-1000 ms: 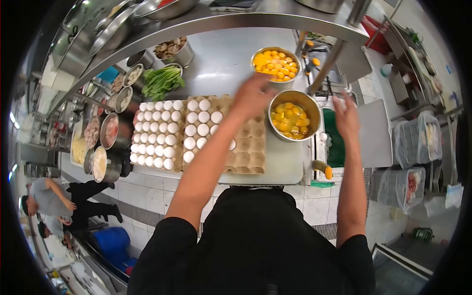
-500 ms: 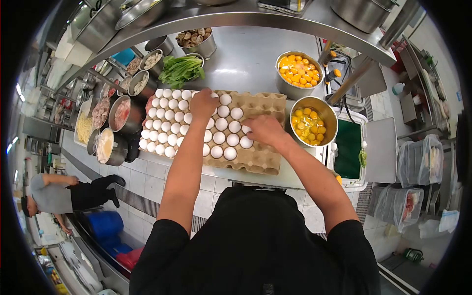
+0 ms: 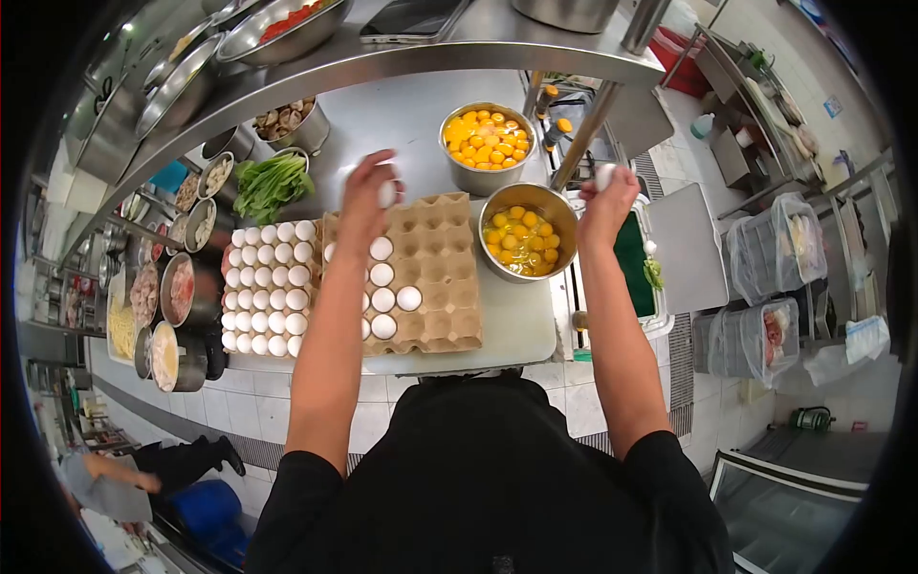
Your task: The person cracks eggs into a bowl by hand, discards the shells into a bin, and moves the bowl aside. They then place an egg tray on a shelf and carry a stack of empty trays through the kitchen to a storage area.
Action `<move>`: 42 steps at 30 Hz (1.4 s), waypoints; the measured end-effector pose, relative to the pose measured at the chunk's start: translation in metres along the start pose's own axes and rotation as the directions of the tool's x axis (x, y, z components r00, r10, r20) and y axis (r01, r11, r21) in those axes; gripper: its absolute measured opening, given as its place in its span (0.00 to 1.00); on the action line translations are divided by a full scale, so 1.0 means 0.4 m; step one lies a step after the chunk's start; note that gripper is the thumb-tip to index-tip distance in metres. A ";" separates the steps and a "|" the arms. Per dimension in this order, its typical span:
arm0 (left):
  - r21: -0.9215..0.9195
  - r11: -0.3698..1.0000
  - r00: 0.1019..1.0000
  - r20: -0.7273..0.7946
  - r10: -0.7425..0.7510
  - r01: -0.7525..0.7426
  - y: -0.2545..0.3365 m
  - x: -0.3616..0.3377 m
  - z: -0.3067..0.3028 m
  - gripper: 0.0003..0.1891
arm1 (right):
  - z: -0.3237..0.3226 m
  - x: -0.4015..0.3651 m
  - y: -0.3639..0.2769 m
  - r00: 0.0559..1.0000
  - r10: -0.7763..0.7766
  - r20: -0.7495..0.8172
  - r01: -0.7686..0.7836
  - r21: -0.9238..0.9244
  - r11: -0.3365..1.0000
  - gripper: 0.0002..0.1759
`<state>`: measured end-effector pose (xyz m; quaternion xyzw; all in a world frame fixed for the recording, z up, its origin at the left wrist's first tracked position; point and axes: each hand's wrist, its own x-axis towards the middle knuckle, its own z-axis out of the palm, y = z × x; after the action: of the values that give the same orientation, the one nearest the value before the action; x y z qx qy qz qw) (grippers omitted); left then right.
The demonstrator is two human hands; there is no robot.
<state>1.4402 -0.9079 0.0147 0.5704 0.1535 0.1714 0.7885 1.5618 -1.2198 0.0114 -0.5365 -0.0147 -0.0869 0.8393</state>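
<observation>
My left hand (image 3: pixel 364 201) is raised over the back edge of the cardboard egg tray (image 3: pixel 435 273), closed around a white egg (image 3: pixel 387 193). Out to the right, beyond the steel pot of cracked eggs (image 3: pixel 564 215), my right hand (image 3: pixel 610 206) grips another white egg (image 3: pixel 604 176) in its fingertips. Several whole eggs (image 3: pixel 382 275) still sit in the tray, partly hidden by my left forearm, while its right-hand cups are bare. To the left stands a tray packed with white eggs (image 3: pixel 262 277).
A second steel pot full of yolks (image 3: pixel 483 177) stands behind the first. Leafy greens (image 3: pixel 271 187) and a pot of mushroom-like pieces (image 3: pixel 301 129) are at back left. A steel shelf (image 3: pixel 382 57) crosses overhead. A green-lined bin (image 3: pixel 631 263) is at right; a person (image 3: pixel 115 483) is at lower left.
Both hands have lifted off the tray, each with an egg; my right hand has swung right past the pot. Fewer eggs remain in the tray. The view has shifted to the right.
</observation>
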 end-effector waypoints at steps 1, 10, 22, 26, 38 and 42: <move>0.052 0.999 0.997 0.082 0.003 -0.008 -0.013 0.004 0.070 0.18 | -0.003 0.023 -0.004 0.978 0.001 -0.208 -0.007 -0.032 0.999 0.16; 0.428 0.874 0.878 0.479 -0.003 -0.231 -0.095 0.013 0.433 0.26 | -0.061 0.046 -0.022 0.911 0.355 0.207 -0.378 0.078 0.923 0.22; 0.564 0.509 0.678 0.733 0.054 -0.650 -0.113 -0.021 0.374 0.22 | -0.080 -0.052 -0.028 0.682 0.530 0.503 -0.206 -0.563 0.800 0.19; 0.562 0.334 0.623 0.776 0.103 -0.756 -0.107 -0.035 0.371 0.27 | -0.065 -0.071 -0.030 0.823 0.301 0.483 0.166 -0.710 0.685 0.24; -0.171 0.890 0.818 0.494 -0.294 0.423 -0.166 -0.062 0.622 0.38 | -0.125 -0.064 -0.149 0.826 -0.029 0.562 0.520 -0.743 0.421 0.29; 0.000 0.968 0.871 0.436 -0.227 0.253 -0.114 -0.075 0.552 0.38 | -0.095 0.053 -0.020 0.996 -0.090 -0.014 0.082 -0.279 0.957 0.22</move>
<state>1.5144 -1.1213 0.0394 0.5481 0.0392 -0.0545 0.8337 1.5789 -1.2601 0.0050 -0.6469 -0.0146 -0.1316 0.7510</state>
